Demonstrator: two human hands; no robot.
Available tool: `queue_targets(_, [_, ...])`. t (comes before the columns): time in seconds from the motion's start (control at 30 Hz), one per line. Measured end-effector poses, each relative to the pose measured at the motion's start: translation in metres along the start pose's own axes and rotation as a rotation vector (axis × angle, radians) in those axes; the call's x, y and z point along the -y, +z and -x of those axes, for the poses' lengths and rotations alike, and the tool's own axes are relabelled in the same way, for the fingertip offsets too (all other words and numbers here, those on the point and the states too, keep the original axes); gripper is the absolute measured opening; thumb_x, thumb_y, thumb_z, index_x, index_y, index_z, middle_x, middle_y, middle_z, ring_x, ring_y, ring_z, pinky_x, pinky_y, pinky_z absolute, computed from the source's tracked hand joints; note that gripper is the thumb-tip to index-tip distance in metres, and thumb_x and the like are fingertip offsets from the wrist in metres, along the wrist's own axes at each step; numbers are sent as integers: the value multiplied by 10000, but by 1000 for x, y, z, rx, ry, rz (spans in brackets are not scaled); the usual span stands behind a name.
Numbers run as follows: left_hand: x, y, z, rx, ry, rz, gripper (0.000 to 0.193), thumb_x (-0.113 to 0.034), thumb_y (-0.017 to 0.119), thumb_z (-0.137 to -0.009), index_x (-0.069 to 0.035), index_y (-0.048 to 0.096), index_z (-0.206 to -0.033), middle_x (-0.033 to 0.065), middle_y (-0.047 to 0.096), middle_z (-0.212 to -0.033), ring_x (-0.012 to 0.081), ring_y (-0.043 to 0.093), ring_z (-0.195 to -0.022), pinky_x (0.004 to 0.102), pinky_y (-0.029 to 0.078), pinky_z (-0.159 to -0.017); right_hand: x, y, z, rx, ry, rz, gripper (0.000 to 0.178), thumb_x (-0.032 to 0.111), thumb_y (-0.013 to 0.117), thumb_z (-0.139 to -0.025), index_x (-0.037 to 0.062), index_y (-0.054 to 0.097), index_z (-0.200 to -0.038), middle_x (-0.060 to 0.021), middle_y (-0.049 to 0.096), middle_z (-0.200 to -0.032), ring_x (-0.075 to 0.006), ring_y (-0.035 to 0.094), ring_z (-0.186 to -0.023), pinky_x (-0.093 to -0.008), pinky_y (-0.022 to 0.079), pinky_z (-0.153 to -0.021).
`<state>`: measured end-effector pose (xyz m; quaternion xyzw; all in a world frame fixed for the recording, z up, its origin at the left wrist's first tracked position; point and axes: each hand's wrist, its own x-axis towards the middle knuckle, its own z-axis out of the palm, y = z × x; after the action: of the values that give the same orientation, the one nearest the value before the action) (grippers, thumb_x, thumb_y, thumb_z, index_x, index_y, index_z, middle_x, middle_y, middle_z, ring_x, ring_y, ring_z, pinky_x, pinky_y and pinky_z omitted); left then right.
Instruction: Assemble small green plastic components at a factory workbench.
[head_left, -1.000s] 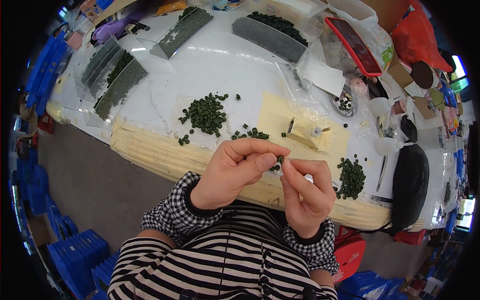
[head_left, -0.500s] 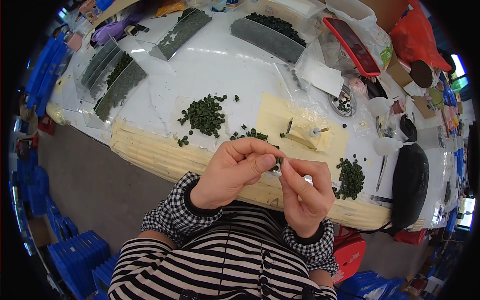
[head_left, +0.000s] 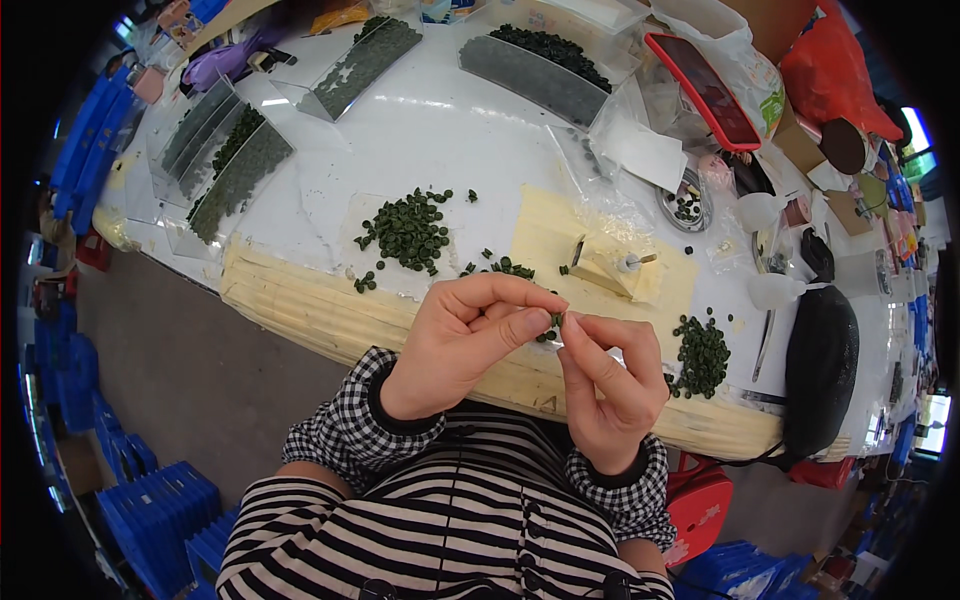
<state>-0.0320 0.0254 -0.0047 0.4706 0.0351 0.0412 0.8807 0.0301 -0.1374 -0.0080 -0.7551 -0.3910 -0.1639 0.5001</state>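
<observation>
My left hand (head_left: 468, 342) and my right hand (head_left: 615, 380) meet over the table's near edge, fingertips together. Pinched between them is a small round dark green piece (head_left: 557, 320), mostly covered by the fingers. Just beyond my hands lie a few loose green pieces (head_left: 513, 268). A larger heap of the same round pieces (head_left: 405, 232) rests on a clear sheet, ahead and to the left. Another heap (head_left: 703, 355) sits to the right of my right hand. Ahead on a yellow sheet (head_left: 535, 225) stands a yellow-wrapped block (head_left: 615, 268) with a small white-and-brown tip sticking up.
Clear bins of green pieces (head_left: 240, 165) stand at the left and a long one (head_left: 535, 85) at the back. A red-cased phone (head_left: 705, 95) leans at the back right. A black bag (head_left: 820, 360), tweezers (head_left: 763, 345) and plastic bottles (head_left: 775, 290) crowd the right. Yellow padding (head_left: 310, 300) lines the front edge.
Both hands stay almost in place, fingertips still together around the green piece. Only a slight shift of the fingers shows; the heaps and bins look the same.
</observation>
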Motion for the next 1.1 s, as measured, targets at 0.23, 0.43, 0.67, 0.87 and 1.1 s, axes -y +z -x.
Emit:
queue_targets(0.23, [2,1,1,-1,89,-95,202,-6,605,-931,44,645,-1122,70,697,-981,58,622,-916,192,493,-839,1,0,-1,0,-13,7,374,-18,756,-712,117,749,-1061,-65,678,-926,-189,563,-712,-276,475,-604])
queue_targets(0.43, [-1,7,2,-66,149,-301,210,5,611,-922,23,661,-1126,8,672,-862,19,563,-767,182,464,-682,1,0,-2,-2,-15,9,366,-25,753,-715,109,748,-1056,-67,677,-920,-191,564,-713,-273,477,-604])
queue_targets(0.67, [0,7,-1,-95,527,-820,233,11,683,-848,-43,713,-1072,13,550,-632,80,451,-542,238,347,-497,1,-1,-2,-11,-22,8,368,-34,754,-713,88,740,-1060,-68,678,-914,-191,569,-712,-276,479,-609])
queue_targets(0.87, [2,8,1,-119,638,-930,256,14,721,-799,-40,718,-1049,38,539,-619,125,465,-515,258,358,-472,3,-3,-3,-13,-17,1,386,-47,753,-705,79,734,-1069,-69,678,-909,-192,574,-713,-279,474,-618])
queue_targets(1.1, [5,6,1,-122,746,-1023,262,1,753,-764,-34,720,-1022,41,524,-596,134,453,-475,260,343,-432,3,-4,-4,-10,-15,-10,407,-51,755,-695,76,730,-1081,-75,678,-902,-196,577,-707,-286,468,-625])
